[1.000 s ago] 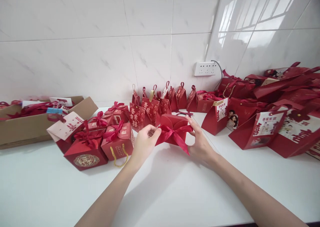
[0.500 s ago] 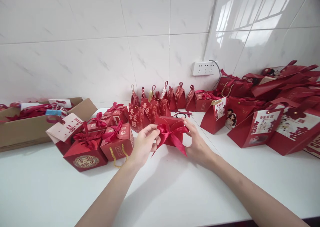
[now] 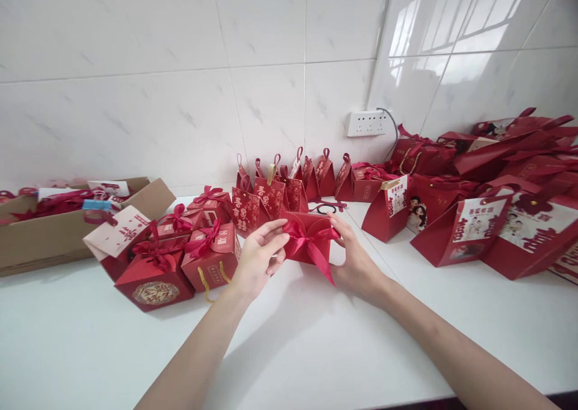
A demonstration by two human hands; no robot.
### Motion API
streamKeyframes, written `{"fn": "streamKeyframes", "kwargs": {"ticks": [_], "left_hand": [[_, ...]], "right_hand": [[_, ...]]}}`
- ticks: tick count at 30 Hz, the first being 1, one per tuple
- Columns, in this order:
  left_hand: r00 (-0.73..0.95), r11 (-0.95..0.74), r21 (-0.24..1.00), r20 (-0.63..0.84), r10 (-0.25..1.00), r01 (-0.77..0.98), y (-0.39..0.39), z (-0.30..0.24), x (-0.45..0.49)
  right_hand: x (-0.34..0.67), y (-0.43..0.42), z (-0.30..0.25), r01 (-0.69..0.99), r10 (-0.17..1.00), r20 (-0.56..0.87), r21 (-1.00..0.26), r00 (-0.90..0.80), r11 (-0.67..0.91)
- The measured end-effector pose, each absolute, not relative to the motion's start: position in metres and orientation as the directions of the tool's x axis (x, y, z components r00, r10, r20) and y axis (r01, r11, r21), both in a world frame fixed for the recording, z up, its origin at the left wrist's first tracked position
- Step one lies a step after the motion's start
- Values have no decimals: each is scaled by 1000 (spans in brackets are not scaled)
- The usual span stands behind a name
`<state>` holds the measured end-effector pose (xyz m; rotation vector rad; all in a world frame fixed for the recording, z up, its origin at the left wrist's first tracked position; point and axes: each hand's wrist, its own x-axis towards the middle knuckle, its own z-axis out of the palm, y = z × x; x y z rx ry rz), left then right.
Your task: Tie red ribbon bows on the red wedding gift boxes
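Observation:
A small red gift box (image 3: 303,252) is between my hands, above the white tabletop. A shiny red ribbon (image 3: 316,245) is tied in a bow across its front, with one tail hanging down to the right. My left hand (image 3: 261,250) pinches the bow's left side between thumb and fingers; the exact part held is hidden. My right hand (image 3: 356,259) grips the box's right side, its fingertips at the upper corner near the right loop.
Finished-looking red boxes with bows (image 3: 156,277) stand to the left, beside a cardboard carton (image 3: 45,241) of ribbons. Small triangular boxes (image 3: 247,211) line the wall behind. Larger red bags (image 3: 465,232) crowd the right. A black ring (image 3: 326,209) lies behind my hands.
The left ribbon tail, which hung below my left fingers, is no longer visible there. My left fingers have shifted slightly up on the bow; my right hand has barely moved.

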<state>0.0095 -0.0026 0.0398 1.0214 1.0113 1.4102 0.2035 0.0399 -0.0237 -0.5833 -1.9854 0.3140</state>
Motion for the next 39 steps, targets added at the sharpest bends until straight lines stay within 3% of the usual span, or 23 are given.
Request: {"fn": "streamKeyframes", "kwargs": {"ticks": [7, 10, 13, 16, 19, 23, 26, 28, 30, 32, 34, 36, 39], "left_hand": [[-147, -132, 966, 167, 975, 224, 1, 38, 1], [-181, -151, 928, 222, 958, 342, 3, 35, 1], [-161, -85, 940, 144, 976, 330, 4, 32, 1], [-55, -35, 979, 47, 997, 202, 5, 32, -1], [65, -31, 996, 26, 998, 81, 5, 32, -4], [95, -46, 995, 38, 995, 89, 5, 30, -2], [54, -86, 986, 79, 995, 144, 5, 26, 4], [22, -139, 973, 137, 990, 183, 4, 23, 7], [3, -203, 956, 207, 978, 214, 3, 21, 11], [13, -252, 941, 256, 967, 226, 3, 19, 13], [37, -266, 937, 264, 964, 227, 3, 18, 15], [53, -263, 938, 258, 965, 227, 3, 18, 16], [58, -197, 963, 189, 980, 182, 2, 19, 15]], "right_hand": [[206, 34, -19, 246, 617, 663, -571, -425, 783], [205, 33, -18, 216, 632, 621, -613, -463, 760], [204, 34, -19, 202, 654, 594, -649, -468, 734], [206, 36, -21, 190, 668, 566, -677, -484, 711], [211, 38, -19, 179, 665, 540, -691, -515, 700], [217, 37, -14, 110, 647, 467, -754, -603, 647], [216, 34, -13, 85, 753, 506, -804, -420, 588], [211, 28, -11, 138, 757, 630, -745, -173, 652], [206, 19, -7, 260, 614, 787, -582, -56, 771], [201, 9, -3, 365, 431, 890, -356, -150, 860], [195, 2, 0, 413, 323, 886, -171, -333, 895], [190, 0, -1, 438, 307, 827, -84, -471, 895], [187, 3, -5, 465, 323, 801, -64, -505, 883]]}}
